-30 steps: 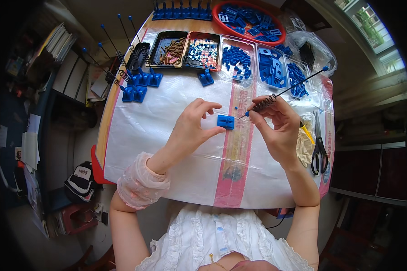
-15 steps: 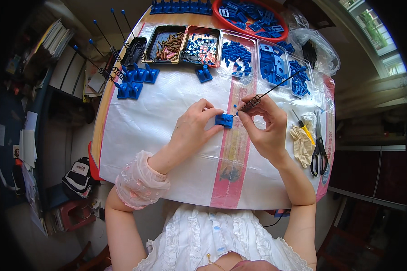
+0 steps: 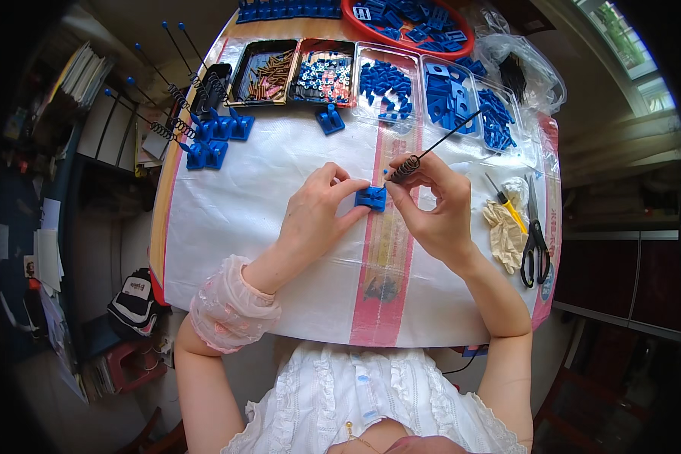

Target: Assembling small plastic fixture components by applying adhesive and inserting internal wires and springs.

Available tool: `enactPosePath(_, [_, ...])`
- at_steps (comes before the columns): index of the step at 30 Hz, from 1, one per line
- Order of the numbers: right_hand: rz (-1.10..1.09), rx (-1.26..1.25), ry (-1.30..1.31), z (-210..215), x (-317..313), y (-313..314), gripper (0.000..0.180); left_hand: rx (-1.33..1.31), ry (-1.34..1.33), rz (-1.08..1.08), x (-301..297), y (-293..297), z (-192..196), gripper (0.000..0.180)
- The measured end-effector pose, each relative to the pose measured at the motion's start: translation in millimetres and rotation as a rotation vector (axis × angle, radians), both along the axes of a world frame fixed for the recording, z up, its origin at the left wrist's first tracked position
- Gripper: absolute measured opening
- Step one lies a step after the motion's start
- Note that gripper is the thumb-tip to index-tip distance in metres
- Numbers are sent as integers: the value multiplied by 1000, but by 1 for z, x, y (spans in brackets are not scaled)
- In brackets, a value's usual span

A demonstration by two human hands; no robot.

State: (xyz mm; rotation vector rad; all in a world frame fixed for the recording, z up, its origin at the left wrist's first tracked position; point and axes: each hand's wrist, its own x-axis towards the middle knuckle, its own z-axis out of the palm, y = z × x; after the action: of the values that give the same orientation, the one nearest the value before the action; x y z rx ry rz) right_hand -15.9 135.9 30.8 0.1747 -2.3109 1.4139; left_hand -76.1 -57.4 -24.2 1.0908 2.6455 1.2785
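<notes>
My left hand (image 3: pixel 316 208) pinches a small blue plastic base (image 3: pixel 371 199) against the white sheet, thumb and index finger at its left side. Just to the right, my right hand (image 3: pixel 440 206) grips a black coil spring (image 3: pixel 405 169) between thumb and fingers. A long straight wire runs from the coil up and to the right. The spring's lower end is close to the base's upper right edge; whether it touches is too small to tell. A tiny blue piece (image 3: pixel 386 172) shows by the right fingertips.
Trays of brown screws (image 3: pixel 274 76), small nuts (image 3: pixel 325 74) and blue parts (image 3: pixel 387 85) line the far side, before a red basin (image 3: pixel 461 51). Blue bases with wired springs (image 3: pixel 213 130) stand far left. Scissors (image 3: pixel 536 246), a yellow-handled screwdriver (image 3: pixel 513 213) and a crumpled glove (image 3: pixel 505 236) lie right.
The whole view has shifted slightly. Against the base, my right hand has brought the spring's lower end a little up and left, near the base's upper right edge. My left hand keeps its hold.
</notes>
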Motion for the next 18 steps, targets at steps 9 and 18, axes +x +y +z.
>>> enactPosePath(9, [3,3,2,3,1,0,21,-9,-16,1,1,1,3,36])
enactPosePath(18, [5,7,-3,4,1,-1,20,-13,-1,5,2,1,3,36])
